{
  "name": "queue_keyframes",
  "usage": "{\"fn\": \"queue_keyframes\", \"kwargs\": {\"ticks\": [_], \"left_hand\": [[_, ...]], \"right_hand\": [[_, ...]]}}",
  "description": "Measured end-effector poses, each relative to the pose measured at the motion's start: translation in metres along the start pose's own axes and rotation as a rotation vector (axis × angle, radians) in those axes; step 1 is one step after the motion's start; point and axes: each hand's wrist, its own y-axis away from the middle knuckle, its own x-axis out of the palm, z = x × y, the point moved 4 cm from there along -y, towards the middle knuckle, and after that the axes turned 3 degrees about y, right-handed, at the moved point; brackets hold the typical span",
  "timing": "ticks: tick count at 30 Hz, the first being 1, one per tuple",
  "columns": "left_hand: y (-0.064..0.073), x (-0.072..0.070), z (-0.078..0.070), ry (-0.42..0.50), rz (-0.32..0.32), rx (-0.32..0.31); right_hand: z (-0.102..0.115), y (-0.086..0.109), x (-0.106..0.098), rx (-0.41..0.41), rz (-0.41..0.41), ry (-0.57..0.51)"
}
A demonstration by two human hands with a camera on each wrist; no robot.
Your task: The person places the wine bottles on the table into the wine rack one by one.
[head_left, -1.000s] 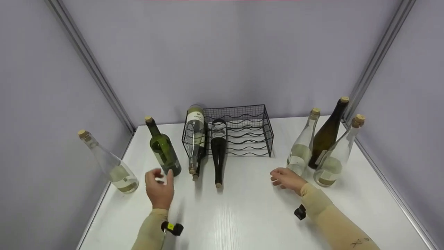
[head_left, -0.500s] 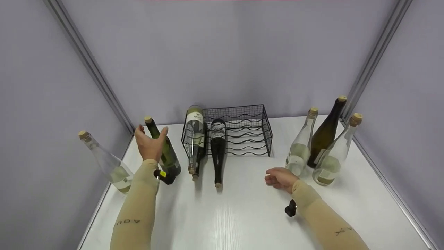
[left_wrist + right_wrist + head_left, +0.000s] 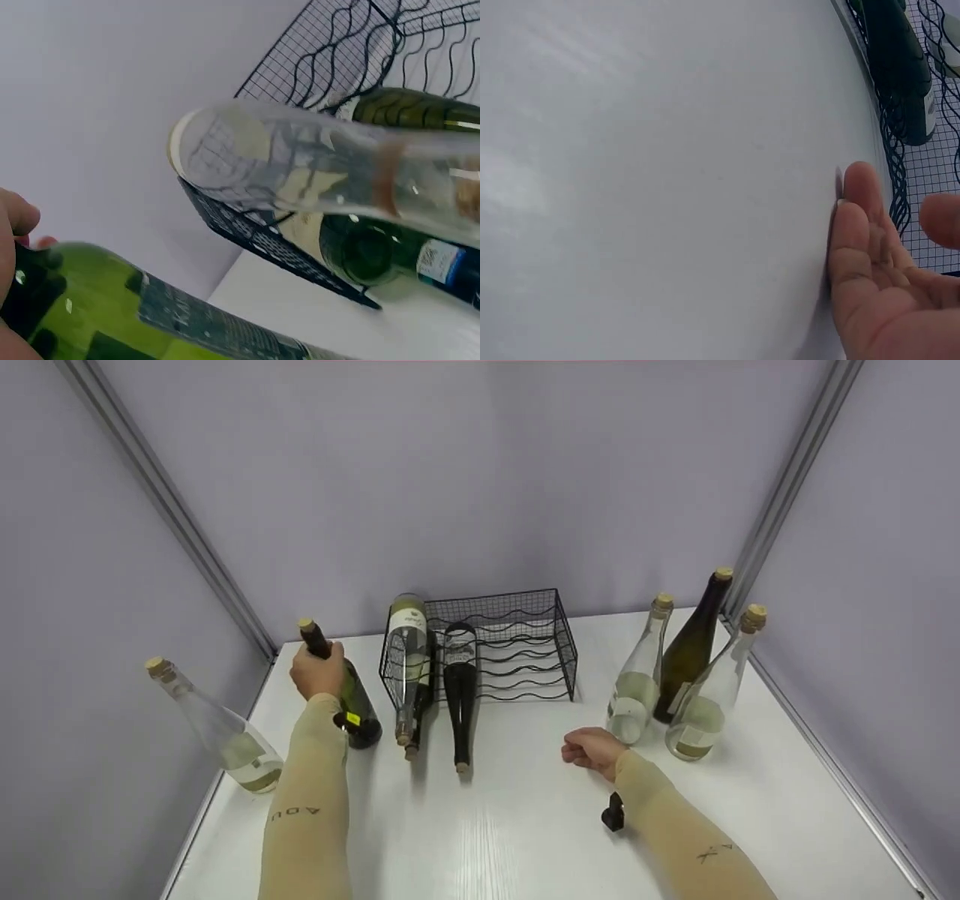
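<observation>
My left hand (image 3: 318, 670) grips a green wine bottle (image 3: 358, 706) round its neck, just below the dark top and cork; the bottle stands upright on the table. In the left wrist view the labelled green bottle (image 3: 202, 319) slants across the bottom, the fingers at its shoulder. My right hand (image 3: 594, 750) rests at the table with its fingers loosely bent and holds nothing, close to a clear corked bottle (image 3: 632, 701). A black wire rack (image 3: 525, 604) stands at the back; a clear bottle (image 3: 409, 660) and a dark bottle (image 3: 460, 682) lie in it, necks toward me.
Another dark bottle (image 3: 421, 712) lies low in the rack, partly hidden under the clear one. A clear bottle (image 3: 225, 739) stands at the left edge. At the right stand a brown bottle (image 3: 688, 656) and another clear bottle (image 3: 705, 712). Walls enclose the white table (image 3: 480, 825).
My left hand has moved up and away from me to the green bottle's neck and closed round it. The right hand has shifted slightly left. The head view has turned a little.
</observation>
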Motion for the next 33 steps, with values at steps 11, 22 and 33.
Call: {"fn": "queue_keyframes", "kwargs": {"ticks": [11, 22, 33], "left_hand": [[0.011, -0.009, 0.021, -0.053, -0.052, 0.064], [0.04, -0.02, 0.03, 0.046, -0.063, 0.162], [0.074, -0.04, 0.033, 0.166, -0.145, 0.24]], "right_hand": [[-0.003, -0.002, 0.002, -0.022, 0.024, -0.051], [-0.004, 0.0, -0.001, -0.033, 0.048, -0.055], [-0.004, 0.002, 0.001, -0.05, 0.067, -0.043]]}}
